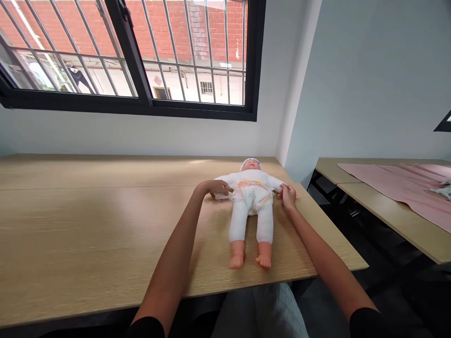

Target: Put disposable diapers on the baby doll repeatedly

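Observation:
A baby doll [240, 220] lies on its back on the wooden table, feet toward me, with a white cloth body and a white cap. Around its hips is a white diaper [254, 195] with a coloured print along the waist. My left hand [218, 187] is closed at the diaper's left side, its fingertips pinching the edge by the waist. On the other side, my right hand [288, 196] is closed in a pinch at the diaper's right edge, next to the doll's arm. What lies between the right fingertips is partly hidden.
The wooden table [105, 225] reaches back to the wall under a barred window [197, 110]. To the right, past a gap, a second table [373, 202] bears a pink cloth [398, 185] and some whitish fabric [444, 191] at its far right.

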{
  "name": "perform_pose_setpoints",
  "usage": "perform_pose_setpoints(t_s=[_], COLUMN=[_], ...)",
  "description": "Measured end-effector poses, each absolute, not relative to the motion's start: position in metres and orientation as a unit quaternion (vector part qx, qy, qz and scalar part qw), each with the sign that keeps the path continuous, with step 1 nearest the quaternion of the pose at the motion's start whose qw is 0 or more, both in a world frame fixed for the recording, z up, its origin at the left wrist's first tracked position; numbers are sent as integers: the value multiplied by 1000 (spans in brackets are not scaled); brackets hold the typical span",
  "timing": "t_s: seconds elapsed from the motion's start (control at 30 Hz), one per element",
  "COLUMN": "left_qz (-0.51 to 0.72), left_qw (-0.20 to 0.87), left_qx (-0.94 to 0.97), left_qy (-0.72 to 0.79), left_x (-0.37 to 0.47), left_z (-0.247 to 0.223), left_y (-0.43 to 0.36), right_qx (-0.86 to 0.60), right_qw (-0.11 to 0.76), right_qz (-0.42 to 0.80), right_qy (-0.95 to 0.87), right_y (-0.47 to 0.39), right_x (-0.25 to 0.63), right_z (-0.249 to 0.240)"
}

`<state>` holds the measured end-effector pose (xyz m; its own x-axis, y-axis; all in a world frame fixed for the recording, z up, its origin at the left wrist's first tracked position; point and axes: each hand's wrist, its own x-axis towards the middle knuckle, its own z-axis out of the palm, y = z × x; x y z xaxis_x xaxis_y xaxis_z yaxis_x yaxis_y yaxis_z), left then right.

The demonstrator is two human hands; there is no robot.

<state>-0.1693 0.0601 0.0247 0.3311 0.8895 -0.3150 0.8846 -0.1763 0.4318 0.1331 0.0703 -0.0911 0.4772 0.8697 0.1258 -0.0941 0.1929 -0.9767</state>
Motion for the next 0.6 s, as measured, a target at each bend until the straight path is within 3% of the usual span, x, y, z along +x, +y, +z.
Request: perform_pose_setpoints(t_s=[0.2, 0.27, 0.33, 0.47, 0.53, 0.6], left_qz=[36, 54, 77, 107, 101, 90], left_qw=[350, 354, 353, 365, 368, 368], left_qx=[742, 744, 737, 713, 710, 705], left_qy=[570, 564, 572, 589, 592, 599], left_x=[-186, -192, -197, -199, -200, -202], left_z=[33, 33, 31, 28, 29, 30], left_y=[56, 57, 59, 59, 58, 57], right_qx=[-456, -408, -372, -383, -406, -422], right_qw=[706, 674, 562, 229, 148, 121], right_qz=[213, 153, 116, -59, -110, -124], right_qy=[-499, -596, -729, -893, -895, -890], right_y=[41, 31, 24, 24, 30, 37], right_x=[105, 81, 52, -2, -19, -26], right_z=[-39, -18, -2, 3, 0, -1])
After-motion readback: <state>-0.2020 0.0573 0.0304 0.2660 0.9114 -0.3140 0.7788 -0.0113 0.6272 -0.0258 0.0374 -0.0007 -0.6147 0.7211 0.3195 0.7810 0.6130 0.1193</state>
